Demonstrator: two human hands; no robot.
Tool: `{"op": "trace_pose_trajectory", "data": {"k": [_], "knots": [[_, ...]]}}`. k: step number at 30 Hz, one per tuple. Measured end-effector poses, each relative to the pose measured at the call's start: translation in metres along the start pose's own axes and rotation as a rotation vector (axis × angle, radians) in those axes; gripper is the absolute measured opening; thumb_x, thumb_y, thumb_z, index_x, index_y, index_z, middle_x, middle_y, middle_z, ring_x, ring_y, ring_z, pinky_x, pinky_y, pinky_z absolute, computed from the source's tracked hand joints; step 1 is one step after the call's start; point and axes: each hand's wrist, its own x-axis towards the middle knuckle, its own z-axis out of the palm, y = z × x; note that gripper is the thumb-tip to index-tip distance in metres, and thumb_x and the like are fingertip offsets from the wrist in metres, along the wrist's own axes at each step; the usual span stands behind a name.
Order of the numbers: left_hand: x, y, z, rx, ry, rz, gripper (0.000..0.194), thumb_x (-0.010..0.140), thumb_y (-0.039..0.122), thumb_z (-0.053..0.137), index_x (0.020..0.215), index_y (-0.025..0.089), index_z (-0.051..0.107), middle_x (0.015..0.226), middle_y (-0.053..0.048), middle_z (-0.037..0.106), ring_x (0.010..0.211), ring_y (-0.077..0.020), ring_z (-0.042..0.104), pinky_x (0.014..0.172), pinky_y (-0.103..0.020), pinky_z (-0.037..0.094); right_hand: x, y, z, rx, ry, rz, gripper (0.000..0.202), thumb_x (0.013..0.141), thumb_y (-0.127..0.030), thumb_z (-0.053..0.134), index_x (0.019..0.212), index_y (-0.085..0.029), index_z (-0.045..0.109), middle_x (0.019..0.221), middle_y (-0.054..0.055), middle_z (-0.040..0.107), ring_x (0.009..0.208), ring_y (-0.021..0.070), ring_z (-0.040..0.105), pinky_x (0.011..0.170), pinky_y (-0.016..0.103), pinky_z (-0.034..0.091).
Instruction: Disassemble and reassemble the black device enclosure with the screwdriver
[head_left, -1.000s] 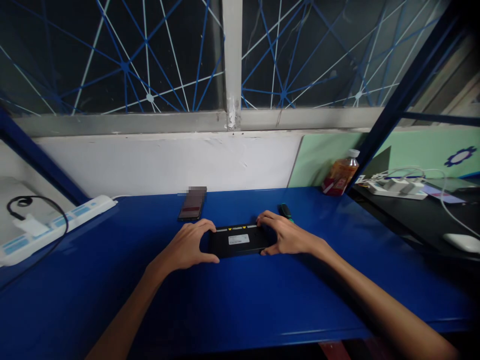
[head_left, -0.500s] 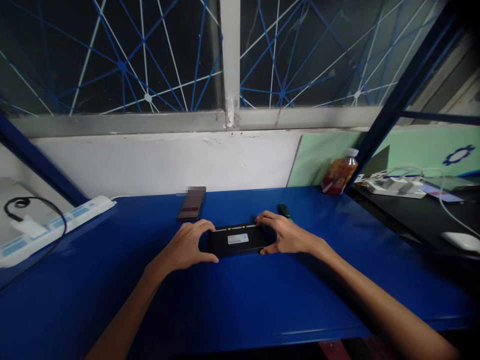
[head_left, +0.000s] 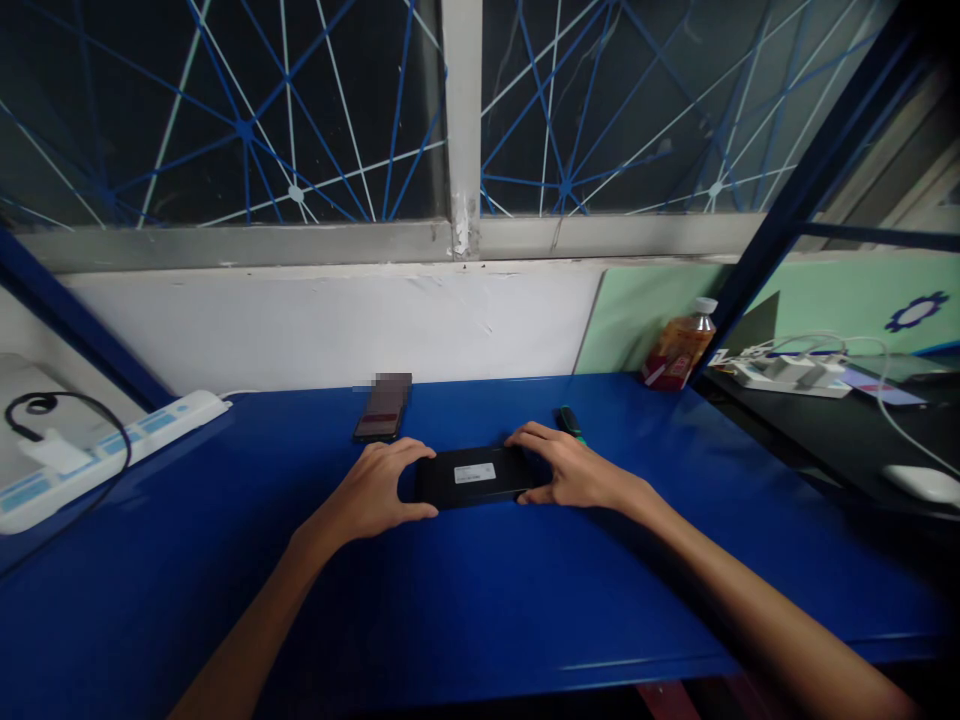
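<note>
A flat black box (head_left: 435, 485) with a white label on its upper face lies between my hands, at or just above the blue tabletop; I cannot tell if it touches. My left hand (head_left: 382, 482) clasps its left end, fingers at the far corner and thumb at the near one. At the right end, my right hand (head_left: 566, 468) grips it the same way. Just beyond my right hand lies a black and green handled tool (head_left: 569, 422), partly hidden by that hand. A dark phone (head_left: 383, 408) rests past my left hand.
The blue table (head_left: 480, 600) runs to a white wall below the windows. On the left lies a white power strip (head_left: 161, 425) with a black cable plugged in. A drink bottle (head_left: 679, 345) stands at the back right, near a blue post. A black side desk (head_left: 832, 420) holds chargers and cables.
The black box has tilted: its far edge with yellow marks and a light strip showed before and is now out of sight. Both hands keep their hold, with fingers shifted slightly.
</note>
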Motion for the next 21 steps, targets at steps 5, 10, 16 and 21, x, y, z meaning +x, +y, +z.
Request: {"op": "trace_pose_trajectory", "data": {"k": [5, 10, 16, 21], "knots": [[0.000, -0.002, 0.002, 0.031, 0.022, 0.024, 0.065, 0.070, 0.053, 0.067, 0.127, 0.028, 0.051, 0.129, -0.008, 0.053, 0.113, -0.0359, 0.049, 0.091, -0.052, 0.039, -0.001, -0.001, -0.010, -0.042, 0.039, 0.001, 0.068, 0.072, -0.053, 0.068, 0.128, -0.022, 0.047, 0.121, 0.010, 0.055, 0.102, 0.0255, 0.058, 0.083, 0.038, 0.048], [-0.002, -0.003, -0.002, 0.058, -0.010, 0.004, 0.067, 0.072, 0.055, 0.065, 0.131, 0.029, 0.047, 0.133, -0.008, 0.051, 0.117, -0.0369, 0.047, 0.093, -0.055, 0.037, -0.006, 0.025, -0.032, -0.248, 0.275, 0.281, 0.041, 0.084, -0.055, 0.051, 0.103, -0.021, 0.063, 0.100, 0.008, 0.066, 0.083, 0.0214, 0.063, 0.066, 0.031, 0.046], [-0.004, -0.003, -0.007, 0.112, -0.047, 0.020, 0.078, 0.073, 0.061, 0.061, 0.139, 0.029, 0.036, 0.139, -0.009, 0.045, 0.124, -0.0361, 0.040, 0.100, -0.055, 0.030, -0.008, 0.066, -0.023, -0.331, 0.223, 0.722, 0.061, 0.071, -0.071, 0.053, 0.103, -0.021, 0.064, 0.074, 0.009, 0.068, 0.072, 0.0269, 0.064, 0.053, 0.029, 0.038], [0.016, 0.023, 0.000, 0.161, -0.066, 0.142, 0.079, 0.074, 0.068, 0.055, 0.138, 0.025, 0.039, 0.138, -0.012, 0.045, 0.122, -0.0351, 0.042, 0.101, -0.054, 0.028, -0.001, 0.072, -0.006, -0.180, 0.253, 0.660, 0.042, 0.071, -0.050, 0.064, 0.097, -0.017, 0.067, 0.081, 0.012, 0.069, 0.075, 0.0258, 0.063, 0.059, 0.030, 0.041]]}}
